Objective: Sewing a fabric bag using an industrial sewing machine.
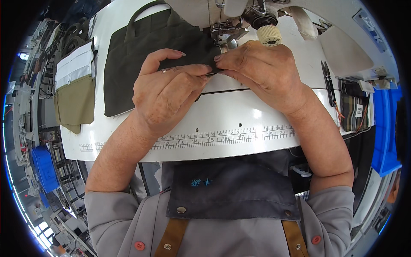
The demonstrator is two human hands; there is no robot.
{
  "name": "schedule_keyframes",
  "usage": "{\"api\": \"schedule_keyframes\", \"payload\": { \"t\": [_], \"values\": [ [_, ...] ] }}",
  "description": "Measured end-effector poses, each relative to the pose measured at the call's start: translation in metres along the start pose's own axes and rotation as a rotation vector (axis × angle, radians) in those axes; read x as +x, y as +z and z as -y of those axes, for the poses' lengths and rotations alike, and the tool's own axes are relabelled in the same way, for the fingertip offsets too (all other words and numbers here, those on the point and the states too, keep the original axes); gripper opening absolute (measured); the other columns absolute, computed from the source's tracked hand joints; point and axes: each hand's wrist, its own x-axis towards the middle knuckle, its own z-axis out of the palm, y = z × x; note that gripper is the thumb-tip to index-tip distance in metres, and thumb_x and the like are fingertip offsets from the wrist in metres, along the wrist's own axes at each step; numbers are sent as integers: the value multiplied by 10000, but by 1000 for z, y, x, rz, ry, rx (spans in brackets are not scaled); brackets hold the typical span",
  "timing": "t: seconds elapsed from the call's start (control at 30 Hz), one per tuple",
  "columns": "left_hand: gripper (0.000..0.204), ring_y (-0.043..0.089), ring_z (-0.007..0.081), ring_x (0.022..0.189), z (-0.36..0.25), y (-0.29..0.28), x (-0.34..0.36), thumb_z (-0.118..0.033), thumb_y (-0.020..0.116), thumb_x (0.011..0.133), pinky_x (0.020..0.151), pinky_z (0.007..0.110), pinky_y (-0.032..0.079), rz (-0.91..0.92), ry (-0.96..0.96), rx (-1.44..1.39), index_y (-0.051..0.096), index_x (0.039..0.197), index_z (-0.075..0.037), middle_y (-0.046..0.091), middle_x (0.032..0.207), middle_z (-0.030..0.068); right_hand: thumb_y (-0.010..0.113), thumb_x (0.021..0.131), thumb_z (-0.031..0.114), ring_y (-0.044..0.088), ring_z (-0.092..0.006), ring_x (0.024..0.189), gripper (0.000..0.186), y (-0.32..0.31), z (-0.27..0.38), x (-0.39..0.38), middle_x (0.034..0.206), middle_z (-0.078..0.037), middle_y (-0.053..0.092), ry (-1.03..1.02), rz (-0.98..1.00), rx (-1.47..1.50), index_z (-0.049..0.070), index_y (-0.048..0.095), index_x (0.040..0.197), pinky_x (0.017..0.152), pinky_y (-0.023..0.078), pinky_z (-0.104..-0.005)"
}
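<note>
A dark green fabric bag [124, 73] with a looped handle [147, 10] lies on the white sewing machine table [188, 143]. Just in front of the machine's needle area [222, 32], both my hands pinch the bag's near right edge. My left hand [167, 94] has thumb and a finger closed on the cloth, its index finger raised, a ring on one finger. My right hand [265, 73] grips the same edge from the right, fingertips close to the left ones. The bit of edge between the fingertips is mostly hidden.
Olive and white fabric pieces [75, 92] are stacked at the left. Black thread snips [329, 83] and a striped cloth item [355, 111] lie at the right. A cream dial [269, 35] juts from the machine above my right hand. Blue bins [385, 132] stand beyond the table.
</note>
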Motion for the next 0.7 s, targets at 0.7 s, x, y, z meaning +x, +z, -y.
{"api": "schedule_keyframes", "payload": {
  "t": [0.7],
  "values": [
    [248, 708, 121, 957, 6, -4, 0, -162, 871, 752, 954, 351, 466, 55, 13, 209, 791, 986, -174, 772, 1087, -25, 802, 865, 166, 730, -253, 718, 111, -2, 0, -1, 840, -65, 758, 334, 102, 222, 112, 766, 955, 652, 569, -352]
  ]
}}
